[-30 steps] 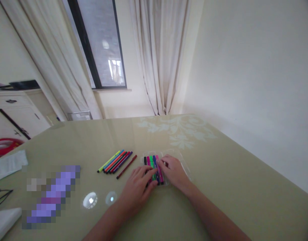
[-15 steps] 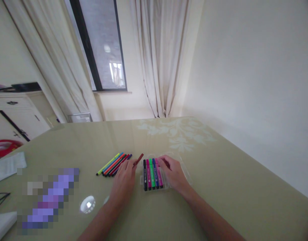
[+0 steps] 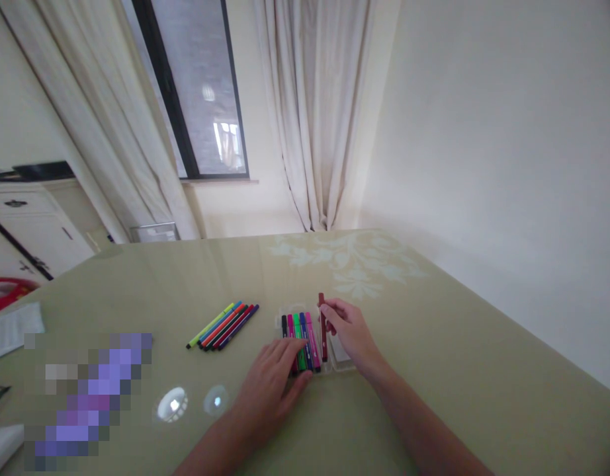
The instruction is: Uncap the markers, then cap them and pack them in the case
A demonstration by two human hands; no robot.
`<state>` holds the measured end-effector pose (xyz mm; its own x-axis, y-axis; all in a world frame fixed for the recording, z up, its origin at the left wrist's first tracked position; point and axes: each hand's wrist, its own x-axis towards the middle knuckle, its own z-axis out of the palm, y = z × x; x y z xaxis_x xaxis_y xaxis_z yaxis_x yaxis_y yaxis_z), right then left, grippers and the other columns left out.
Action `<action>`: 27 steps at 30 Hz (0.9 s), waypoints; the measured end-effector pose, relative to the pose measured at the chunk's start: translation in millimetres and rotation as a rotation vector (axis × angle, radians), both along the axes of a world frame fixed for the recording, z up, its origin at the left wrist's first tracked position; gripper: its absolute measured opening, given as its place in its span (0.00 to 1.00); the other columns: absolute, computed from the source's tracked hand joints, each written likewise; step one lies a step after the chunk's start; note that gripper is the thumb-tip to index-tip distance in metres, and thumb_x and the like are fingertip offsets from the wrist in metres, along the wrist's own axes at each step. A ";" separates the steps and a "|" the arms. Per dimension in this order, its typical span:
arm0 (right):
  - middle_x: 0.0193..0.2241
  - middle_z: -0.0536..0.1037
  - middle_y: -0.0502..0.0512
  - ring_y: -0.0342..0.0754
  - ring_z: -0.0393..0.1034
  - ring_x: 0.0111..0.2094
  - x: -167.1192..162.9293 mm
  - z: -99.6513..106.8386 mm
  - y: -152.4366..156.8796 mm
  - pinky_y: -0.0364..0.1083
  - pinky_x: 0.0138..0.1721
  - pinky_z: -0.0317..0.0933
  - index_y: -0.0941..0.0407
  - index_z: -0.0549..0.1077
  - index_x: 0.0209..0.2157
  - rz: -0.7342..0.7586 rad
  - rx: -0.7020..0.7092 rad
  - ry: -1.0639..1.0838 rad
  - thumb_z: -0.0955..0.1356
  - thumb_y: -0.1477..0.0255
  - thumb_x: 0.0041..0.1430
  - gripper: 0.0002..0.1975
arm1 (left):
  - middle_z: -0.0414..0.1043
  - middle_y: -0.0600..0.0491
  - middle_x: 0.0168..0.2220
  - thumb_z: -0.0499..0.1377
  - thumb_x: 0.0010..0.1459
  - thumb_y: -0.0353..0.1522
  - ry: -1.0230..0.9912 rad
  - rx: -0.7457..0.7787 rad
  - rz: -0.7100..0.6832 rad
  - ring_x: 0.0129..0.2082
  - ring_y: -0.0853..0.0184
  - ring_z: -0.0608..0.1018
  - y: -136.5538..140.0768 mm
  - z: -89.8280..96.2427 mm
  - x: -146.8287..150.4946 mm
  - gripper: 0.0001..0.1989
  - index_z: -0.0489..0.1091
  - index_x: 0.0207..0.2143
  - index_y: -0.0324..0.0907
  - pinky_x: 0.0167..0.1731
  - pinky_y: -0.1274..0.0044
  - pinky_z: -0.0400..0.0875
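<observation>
A brown marker (image 3: 323, 334) stands nearly upright in the view, pinched between the thumb and fingers of my right hand (image 3: 352, 330). It is over the clear plastic case (image 3: 342, 356), just right of the row inside. That row holds several markers, among them black, green (image 3: 297, 320), blue and pink (image 3: 312, 340). My left hand (image 3: 278, 373) lies across the lower left of the row, fingers stretched out and thumb apart, touching the markers and the case's near edge. Left of the case, several loose markers (image 3: 224, 327) lie side by side on the table.
The pale green table (image 3: 434, 396) carries a blurred-out purple object (image 3: 94, 396) at the left, with papers (image 3: 12, 330) beyond it. Lamp reflections show on its glossy top. A wall (image 3: 508, 165) borders the table on the right; curtains (image 3: 315, 119) hang behind.
The brown marker has gone from my left hand to my right and now sits over the case. My left hand has moved right and down onto the row of markers.
</observation>
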<state>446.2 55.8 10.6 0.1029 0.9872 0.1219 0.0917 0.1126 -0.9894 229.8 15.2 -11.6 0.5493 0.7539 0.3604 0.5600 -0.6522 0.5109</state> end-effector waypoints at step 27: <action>0.29 0.79 0.53 0.47 0.69 0.29 -6.0 -11.3 -6.2 0.47 0.35 0.60 0.55 0.80 0.28 0.022 0.060 -0.686 0.72 0.77 0.58 0.06 | 0.69 0.49 0.61 0.58 0.69 0.36 0.247 0.077 -0.019 0.60 0.54 0.70 0.9 3.9 0.2 0.21 0.67 0.63 0.56 0.58 0.58 0.65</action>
<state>440.3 49.6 -0.7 -0.0369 0.9777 0.2068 0.6923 0.1743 -0.7002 230.0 16.1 -7.7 0.6419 0.7179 0.2693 0.6488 -0.6957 0.3083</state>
